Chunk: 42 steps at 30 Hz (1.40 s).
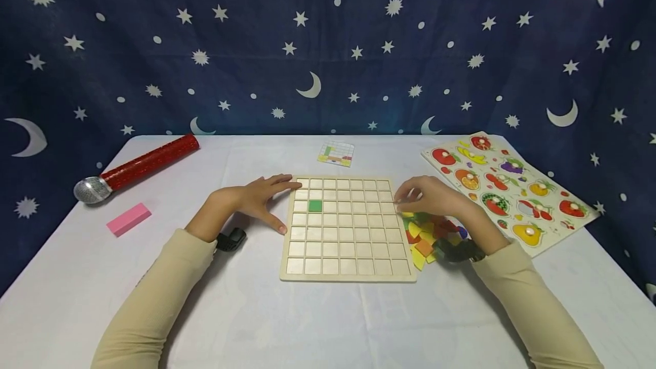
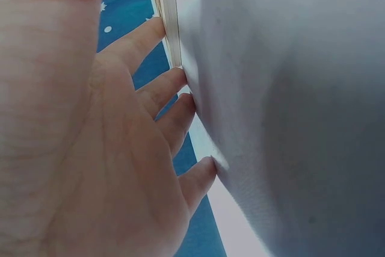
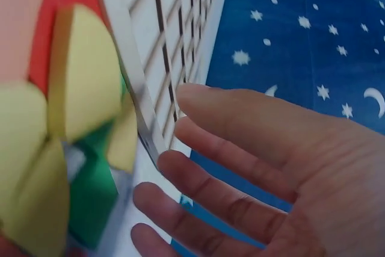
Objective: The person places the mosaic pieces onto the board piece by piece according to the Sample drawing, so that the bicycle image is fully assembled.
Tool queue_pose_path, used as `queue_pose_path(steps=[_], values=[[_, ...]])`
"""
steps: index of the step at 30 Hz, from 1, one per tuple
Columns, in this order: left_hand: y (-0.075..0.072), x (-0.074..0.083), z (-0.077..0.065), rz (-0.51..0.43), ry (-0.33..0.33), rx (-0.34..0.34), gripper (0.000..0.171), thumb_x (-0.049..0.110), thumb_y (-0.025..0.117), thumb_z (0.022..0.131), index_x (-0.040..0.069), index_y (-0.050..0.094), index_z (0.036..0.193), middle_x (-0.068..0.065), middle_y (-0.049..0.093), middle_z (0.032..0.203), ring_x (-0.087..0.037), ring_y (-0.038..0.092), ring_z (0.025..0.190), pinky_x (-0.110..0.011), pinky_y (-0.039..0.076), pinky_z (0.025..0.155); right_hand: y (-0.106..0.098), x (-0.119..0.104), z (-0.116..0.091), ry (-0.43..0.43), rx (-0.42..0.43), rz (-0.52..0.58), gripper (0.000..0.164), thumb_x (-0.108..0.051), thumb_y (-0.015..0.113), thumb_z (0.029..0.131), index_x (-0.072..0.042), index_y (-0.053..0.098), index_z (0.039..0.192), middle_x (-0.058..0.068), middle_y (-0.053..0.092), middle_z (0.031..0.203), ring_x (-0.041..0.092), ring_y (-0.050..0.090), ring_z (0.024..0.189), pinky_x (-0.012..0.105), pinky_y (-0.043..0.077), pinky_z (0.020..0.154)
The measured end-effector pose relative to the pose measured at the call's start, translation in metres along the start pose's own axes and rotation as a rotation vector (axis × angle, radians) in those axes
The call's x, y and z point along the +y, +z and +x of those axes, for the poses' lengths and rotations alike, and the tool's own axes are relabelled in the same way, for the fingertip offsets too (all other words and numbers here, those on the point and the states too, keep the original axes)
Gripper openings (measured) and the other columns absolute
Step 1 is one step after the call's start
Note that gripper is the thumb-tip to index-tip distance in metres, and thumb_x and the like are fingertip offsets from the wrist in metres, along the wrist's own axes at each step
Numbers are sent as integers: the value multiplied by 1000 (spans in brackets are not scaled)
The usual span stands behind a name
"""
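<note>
A wooden grid board (image 1: 348, 235) lies flat on the table, and one green square tile (image 1: 315, 206) sits in a cell near its upper left. My left hand (image 1: 261, 198) rests with fingers spread along the board's left edge, its index fingertip and thumb right at the rim. Over the board's right edge hovers my right hand (image 1: 430, 195), fingers loosely bent. The right wrist view shows nothing between those fingers. A heap of coloured shape pieces (image 1: 425, 244), mostly yellow with red, green, orange and blue ones, lies beside the board, partly hidden under the right hand and wrist.
Behind the board lies a small pattern card (image 1: 336, 154). A fruit peg puzzle (image 1: 512, 198) is at the far right. To the left are a red toy microphone (image 1: 148, 163) and a pink block (image 1: 129, 220). A starry blue curtain (image 1: 328, 50) hangs behind the table.
</note>
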<state>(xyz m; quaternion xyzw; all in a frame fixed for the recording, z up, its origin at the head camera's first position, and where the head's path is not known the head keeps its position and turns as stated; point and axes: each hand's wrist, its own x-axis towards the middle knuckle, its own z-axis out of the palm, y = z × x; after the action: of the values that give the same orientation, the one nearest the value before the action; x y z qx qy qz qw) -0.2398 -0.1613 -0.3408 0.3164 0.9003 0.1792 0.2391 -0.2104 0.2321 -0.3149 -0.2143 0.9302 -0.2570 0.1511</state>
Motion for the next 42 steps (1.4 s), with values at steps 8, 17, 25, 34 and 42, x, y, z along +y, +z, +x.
queue_pose_path(steps=[8, 17, 25, 34, 42], values=[[0, -1, -1, 10, -17, 9, 106, 50, 82, 73, 18, 23, 155, -17, 8, 162, -43, 7, 147, -63, 4, 116, -13, 9, -5, 79, -78, -3, 27, -20, 73, 87, -2, 71, 107, 9, 71, 103, 20, 60, 86, 32, 54, 77], [0, 1, -1, 3, -19, 6, 106, 49, 82, 73, 18, 24, 155, -16, 8, 162, -45, 7, 147, -65, 5, 116, -13, 16, -7, 86, -153, 10, 25, -12, 75, 83, -2, 71, 106, 5, 68, 95, 20, 57, 84, 31, 53, 74], [1, 0, 0, 4, -13, 5, 106, 50, 82, 73, 17, 24, 155, -17, 8, 162, -44, 6, 147, -64, 4, 116, -13, 19, -6, 108, -134, 13, 23, -9, 76, 82, -1, 71, 104, 4, 66, 90, 19, 56, 79, 28, 52, 71], [2, -1, 0, -1, -3, 10, 105, 49, 82, 73, 17, 24, 155, -18, 8, 162, -43, 6, 147, -64, 4, 116, -12, 18, -6, 179, -94, 20, 25, -9, 78, 79, -1, 69, 101, 8, 66, 93, 21, 57, 82, 33, 53, 75], [2, -2, 0, 6, -9, 11, 106, 50, 82, 73, 17, 24, 155, -17, 8, 162, -43, 6, 147, -64, 4, 116, -11, 19, -4, 193, -72, 23, 25, -6, 76, 79, 0, 68, 101, 9, 66, 92, 22, 57, 82, 33, 53, 76]])
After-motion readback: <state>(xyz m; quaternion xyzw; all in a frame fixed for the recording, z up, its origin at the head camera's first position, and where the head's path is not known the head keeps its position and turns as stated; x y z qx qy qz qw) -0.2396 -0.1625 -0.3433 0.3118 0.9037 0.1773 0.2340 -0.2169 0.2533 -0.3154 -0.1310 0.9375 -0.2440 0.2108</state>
